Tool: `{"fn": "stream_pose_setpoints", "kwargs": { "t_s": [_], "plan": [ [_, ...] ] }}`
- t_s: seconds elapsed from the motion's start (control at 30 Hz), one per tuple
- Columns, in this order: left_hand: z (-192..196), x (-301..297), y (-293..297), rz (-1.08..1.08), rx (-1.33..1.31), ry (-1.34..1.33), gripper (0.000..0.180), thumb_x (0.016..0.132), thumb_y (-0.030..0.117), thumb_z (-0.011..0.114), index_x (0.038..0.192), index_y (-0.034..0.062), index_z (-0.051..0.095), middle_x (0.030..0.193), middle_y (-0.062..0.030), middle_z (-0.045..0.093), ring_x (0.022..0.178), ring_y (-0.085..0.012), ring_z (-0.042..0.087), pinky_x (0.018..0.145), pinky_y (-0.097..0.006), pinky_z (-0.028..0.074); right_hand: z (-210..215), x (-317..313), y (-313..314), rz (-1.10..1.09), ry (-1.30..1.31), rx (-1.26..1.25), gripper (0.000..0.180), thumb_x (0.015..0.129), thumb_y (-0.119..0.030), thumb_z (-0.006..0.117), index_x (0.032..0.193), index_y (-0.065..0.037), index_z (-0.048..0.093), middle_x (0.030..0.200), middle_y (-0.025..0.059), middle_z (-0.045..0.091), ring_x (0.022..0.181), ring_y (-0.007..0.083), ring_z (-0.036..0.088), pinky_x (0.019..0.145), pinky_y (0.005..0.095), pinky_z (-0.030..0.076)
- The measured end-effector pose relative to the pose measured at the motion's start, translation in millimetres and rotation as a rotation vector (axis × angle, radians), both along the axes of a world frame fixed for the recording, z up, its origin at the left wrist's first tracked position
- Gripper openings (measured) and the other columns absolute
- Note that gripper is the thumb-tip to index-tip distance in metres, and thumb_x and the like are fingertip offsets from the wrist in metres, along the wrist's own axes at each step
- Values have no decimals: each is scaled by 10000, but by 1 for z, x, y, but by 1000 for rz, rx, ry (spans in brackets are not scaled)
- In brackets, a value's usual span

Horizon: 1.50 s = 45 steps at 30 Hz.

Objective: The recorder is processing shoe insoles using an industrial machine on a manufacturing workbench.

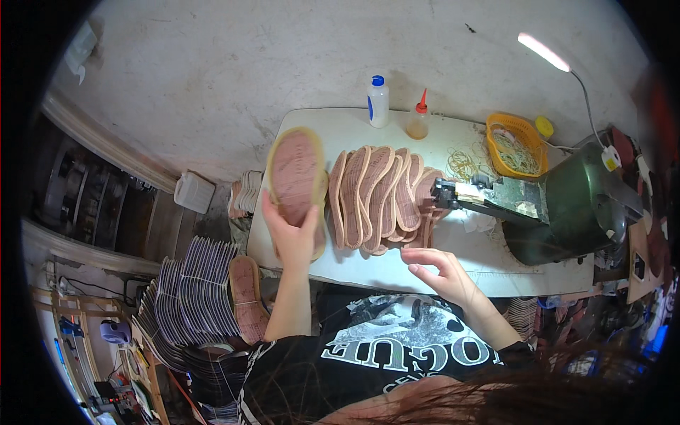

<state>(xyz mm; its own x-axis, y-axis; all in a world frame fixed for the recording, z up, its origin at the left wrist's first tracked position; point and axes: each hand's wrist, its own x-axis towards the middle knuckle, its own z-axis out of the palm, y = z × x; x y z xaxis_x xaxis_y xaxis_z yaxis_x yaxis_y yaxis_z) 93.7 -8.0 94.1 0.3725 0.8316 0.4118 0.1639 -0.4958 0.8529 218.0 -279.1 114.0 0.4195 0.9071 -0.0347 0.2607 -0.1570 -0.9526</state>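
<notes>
On the white worktable (368,265), largest first: green sewing machine (567,212) at right, arm reaching left over the work. Next, fanned row of insoles (379,198) mid-table, pinkish-brown faces with cream rims, leaning overlapped; about seven countable, lower ones too hidden to tell exactly. Left of table, bigger ribbed stack of grey-edged pieces (191,290), too many to count, one brown insole laid on top. Orange basket (516,145) at back right, one, holding pale bands. Two bottles behind the row: white bottle (378,101) with blue cap, amber glue bottle (418,120) with red nozzle.

Single insole (296,173) held up at the table's left end, tilted, face toward the camera, apart from the fanned row. Left hand (290,230) gripping its lower end, fingers wrapped behind, thumb in front. Right hand (443,273) empty, fingers spread loose, hovering at the front edge just below the row.

Judged best handling: hold by the rim, keep the face clean, steady the row with the free hand when adding to or taking from it, so the lean does not collapse.
</notes>
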Motion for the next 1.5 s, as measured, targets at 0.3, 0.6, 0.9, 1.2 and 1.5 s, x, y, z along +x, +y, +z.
{"fn": "stream_pose_setpoints", "kwargs": {
  "t_s": [0.3, 0.6, 0.9, 1.2, 1.5],
  "plan": [
    [20, 48, -124, -740, -783, -483, 565, 962, 232, 540, 1388, -13, 261, 1350, -140, 419, 1256, -203, 406, 1067, -353, 299, 27, 4, 25, -279, -4, 313, 309, 892, -126, 601, 1153, 30, 545, 1086, 167, 610, 1018, 212, 578, 885, 318, 449],
    [63, 100, -105, -943, -1229, -379, 397, 888, 162, 636, 1219, -15, 510, 1066, -99, 641, 953, -163, 628, 833, -299, 517, 15, 45, -11, 36, 1066, 482, 655, 902, -345, 633, 1386, 10, 371, 1307, 110, 513, 1257, 199, 454, 1041, 373, 386],
    [63, 125, -109, -1108, -1089, -248, 416, 849, 83, 615, 1229, -44, 505, 1079, -108, 634, 954, -160, 620, 855, -292, 497, 11, 84, -5, 208, 757, 248, 529, 845, -442, 684, 1138, -11, 596, 987, 26, 631, 865, 81, 578, 716, 201, 475],
    [62, 159, -99, -882, -774, -134, 330, 861, 113, 656, 1141, -39, 572, 1025, -91, 657, 895, -155, 634, 829, -280, 499, 30, 75, 5, -264, 385, 179, 321, 972, -251, 533, 800, 1, 636, 673, -66, 547, 621, 24, 473, 559, 217, 417],
    [23, 195, -79, -953, -771, 48, 343, 834, 192, 703, 1058, -54, 619, 1037, -75, 509, 987, -167, 557, 865, -280, 449, 12, 78, 6, -463, 541, 305, 316, 978, -241, 527, 912, 34, 669, 820, 1, 647, 721, 42, 557, 651, 205, 454]
  ]
}}
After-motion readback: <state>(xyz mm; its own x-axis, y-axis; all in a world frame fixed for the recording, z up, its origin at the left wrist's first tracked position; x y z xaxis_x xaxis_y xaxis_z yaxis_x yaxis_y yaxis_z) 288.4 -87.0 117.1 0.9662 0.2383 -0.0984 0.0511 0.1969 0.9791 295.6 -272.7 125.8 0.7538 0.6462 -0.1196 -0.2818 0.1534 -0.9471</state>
